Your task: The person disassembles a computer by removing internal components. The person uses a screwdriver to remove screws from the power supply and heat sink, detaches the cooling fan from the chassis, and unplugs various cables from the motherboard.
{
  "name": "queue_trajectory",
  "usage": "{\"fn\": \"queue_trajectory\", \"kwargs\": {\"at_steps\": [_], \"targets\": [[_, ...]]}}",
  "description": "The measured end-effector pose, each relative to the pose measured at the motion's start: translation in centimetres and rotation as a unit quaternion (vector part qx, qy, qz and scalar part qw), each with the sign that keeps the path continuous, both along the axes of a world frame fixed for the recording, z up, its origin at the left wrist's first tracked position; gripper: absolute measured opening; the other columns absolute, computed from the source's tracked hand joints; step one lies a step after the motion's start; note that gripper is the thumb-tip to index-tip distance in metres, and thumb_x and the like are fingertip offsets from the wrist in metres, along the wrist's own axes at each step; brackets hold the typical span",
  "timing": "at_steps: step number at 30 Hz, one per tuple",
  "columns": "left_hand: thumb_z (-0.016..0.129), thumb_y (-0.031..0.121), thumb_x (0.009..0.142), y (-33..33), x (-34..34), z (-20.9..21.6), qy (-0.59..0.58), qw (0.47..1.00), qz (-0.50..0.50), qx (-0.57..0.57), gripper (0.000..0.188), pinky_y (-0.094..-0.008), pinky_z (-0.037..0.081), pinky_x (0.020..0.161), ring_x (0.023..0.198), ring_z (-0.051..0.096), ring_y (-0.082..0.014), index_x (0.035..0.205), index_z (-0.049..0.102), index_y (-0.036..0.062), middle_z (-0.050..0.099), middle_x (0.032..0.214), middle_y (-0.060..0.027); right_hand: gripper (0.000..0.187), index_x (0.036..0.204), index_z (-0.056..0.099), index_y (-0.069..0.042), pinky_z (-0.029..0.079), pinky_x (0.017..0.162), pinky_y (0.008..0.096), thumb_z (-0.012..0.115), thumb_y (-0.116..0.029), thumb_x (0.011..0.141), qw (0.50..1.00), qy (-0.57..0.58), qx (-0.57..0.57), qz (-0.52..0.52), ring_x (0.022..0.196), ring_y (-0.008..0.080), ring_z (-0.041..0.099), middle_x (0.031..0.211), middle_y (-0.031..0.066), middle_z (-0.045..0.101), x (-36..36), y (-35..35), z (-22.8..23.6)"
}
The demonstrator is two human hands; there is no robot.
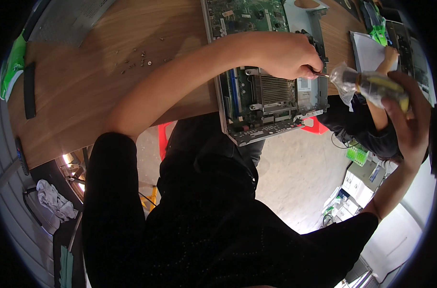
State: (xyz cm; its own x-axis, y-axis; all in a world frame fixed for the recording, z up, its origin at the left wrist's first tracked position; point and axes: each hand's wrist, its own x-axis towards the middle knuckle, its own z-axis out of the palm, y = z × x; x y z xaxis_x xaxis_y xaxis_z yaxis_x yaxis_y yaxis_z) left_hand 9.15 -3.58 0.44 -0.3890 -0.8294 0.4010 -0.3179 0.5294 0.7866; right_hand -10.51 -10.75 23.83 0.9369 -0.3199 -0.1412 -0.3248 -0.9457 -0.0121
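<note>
An opened metal computer case (271, 136) lies at the table's edge, its green circuit board (242, 17) and finned metal heatsink (276, 91) exposed. My left hand (293, 55) reaches across the case to its right side. Its fingers are pinched on a thin metal piece (322, 74) that sticks out to the right. In my right hand (413, 115) is a yellow and grey power screwdriver (381, 89), its front end wrapped in clear plastic (344, 79). That front end points left, close to the metal piece; whether they touch I cannot tell.
Several small screws (143, 61) lie scattered on the wooden table (93, 91). A dark flat strip (29, 91) and a green packet (13, 67) lie at the left. Another person's hand (390, 54) rests at a white sheet (367, 50) on the right.
</note>
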Motion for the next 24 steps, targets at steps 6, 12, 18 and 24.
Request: {"fn": "queue_trajectory", "kwargs": {"at_steps": [6, 12, 18, 24], "targets": [[0.061, 0.022, 0.096, 0.0, -0.3, -0.3, -0.033, 0.996, 0.060, -0.065, 0.022, -0.0428, 0.046, 0.064, 0.067, 0.060, -0.0312, 0.100, 0.069, 0.0020, 0.065, 0.076, -0.0147, 0.037, 0.122, 0.061, 0.001, 0.050, 0.091, 0.0405, 0.068, -0.021, 0.092, 0.997, -0.008, -0.046, 0.065, 0.108, 0.0328, 0.065, 0.115, 0.0184, 0.066, 0.4, 0.2, -0.5], [0.061, 0.022, 0.096, 0.1, -0.2, -0.2, 0.000, 0.999, 0.036, -0.015, 0.022, -0.0434, 0.045, 0.062, 0.065, 0.060, -0.0306, 0.099, 0.070, 0.0020, 0.064, 0.074, -0.0146, 0.039, 0.110, 0.062, -0.001, 0.050, 0.088, 0.0348, 0.072, -0.032, 0.089, 0.995, 0.048, -0.033, -0.080, 0.109, 0.0270, 0.064, 0.103, 0.0140, 0.068, -0.1, -0.8, -0.7], [0.061, 0.021, 0.097, -0.5, -0.1, -0.8, -0.003, 0.996, 0.024, -0.081, 0.022, -0.0425, 0.043, 0.060, 0.061, 0.057, -0.0303, 0.098, 0.069, 0.0006, 0.062, 0.071, -0.0153, 0.042, 0.117, 0.062, -0.003, 0.053, 0.088, 0.0363, 0.074, -0.028, 0.086, 0.999, -0.050, -0.006, -0.008, 0.109, 0.0290, 0.066, 0.113, 0.0159, 0.066, 0.5, 0.1, -1.8], [0.060, 0.021, 0.097, 0.2, 0.3, 0.0, -0.018, 0.999, 0.023, -0.038, 0.022, -0.0426, 0.041, 0.059, 0.059, 0.054, -0.0304, 0.098, 0.068, 0.0005, 0.060, 0.069, -0.0149, 0.045, 0.121, 0.061, -0.001, 0.056, 0.081, 0.0331, 0.069, -0.033, 0.091, 0.998, 0.048, 0.008, -0.051, 0.108, 0.0260, 0.066, 0.119, 0.0185, 0.063, -0.3, -0.9, -0.4]]}}
